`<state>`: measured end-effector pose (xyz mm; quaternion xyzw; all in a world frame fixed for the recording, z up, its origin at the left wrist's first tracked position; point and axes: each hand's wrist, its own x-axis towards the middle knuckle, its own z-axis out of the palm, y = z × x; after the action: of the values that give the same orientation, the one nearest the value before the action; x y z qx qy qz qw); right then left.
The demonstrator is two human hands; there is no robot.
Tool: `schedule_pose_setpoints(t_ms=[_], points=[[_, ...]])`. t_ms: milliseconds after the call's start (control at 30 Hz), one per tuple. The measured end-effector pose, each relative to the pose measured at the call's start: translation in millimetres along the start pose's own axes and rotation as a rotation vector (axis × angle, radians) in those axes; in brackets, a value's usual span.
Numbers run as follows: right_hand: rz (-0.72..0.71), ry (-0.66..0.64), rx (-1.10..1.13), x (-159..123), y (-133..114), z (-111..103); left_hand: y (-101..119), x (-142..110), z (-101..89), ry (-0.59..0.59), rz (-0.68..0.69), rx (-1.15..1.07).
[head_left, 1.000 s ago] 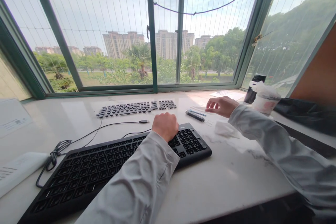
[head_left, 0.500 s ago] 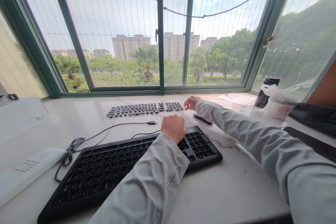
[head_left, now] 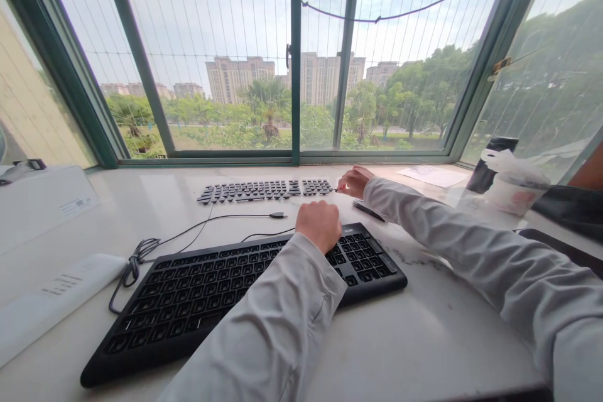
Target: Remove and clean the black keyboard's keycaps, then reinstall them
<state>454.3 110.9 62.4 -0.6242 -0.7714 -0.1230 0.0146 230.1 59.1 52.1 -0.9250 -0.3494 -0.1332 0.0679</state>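
A black keyboard [head_left: 198, 292] without its keycaps lies slanted across the front of the table. My left hand [head_left: 319, 226] is closed in a fist over its upper right part; the fingers' undersides and anything in them are hidden. Beyond it, loose black keycaps [head_left: 264, 190] are laid out in keyboard order. At the right end of these rows my right hand [head_left: 356, 182] pinches, with a small dark keycap [head_left: 337, 189] showing at its fingertips. A dark pen-like tool [head_left: 369, 210] lies beside the right forearm, partly covered by the sleeve.
A coiled black cable [head_left: 136, 257] with a USB plug [head_left: 277, 215] lies behind the keyboard. To the left are a white power strip [head_left: 61, 292] and a white box [head_left: 51, 201]. At the right stand a bagged cup [head_left: 516, 185], a black cylinder [head_left: 492, 163] and a paper sheet [head_left: 431, 175].
My right hand has moved left from beside the pen-like tools to the right end of the keycap rows, and its fingers have come together there. My left fist stays on the keyboard.
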Motion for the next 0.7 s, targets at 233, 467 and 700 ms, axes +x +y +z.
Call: schedule_pose_setpoints(t_ms=[233, 467, 700], points=[[0.006, 0.193, 0.354, -94.8, -27.9, -27.8, 1.9, -0.9, -2.5, 0.010, -0.013, 0.008], [-0.077, 0.032, 0.897, -146.2, -56.7, -37.1, 4.2, -2.4, -1.7, 0.039, -0.009, 0.015], [-0.236, -0.121, 0.846, -151.7, -72.9, -38.1, 2.1, 0.8, 3.5, 0.081, 0.004, 0.072]])
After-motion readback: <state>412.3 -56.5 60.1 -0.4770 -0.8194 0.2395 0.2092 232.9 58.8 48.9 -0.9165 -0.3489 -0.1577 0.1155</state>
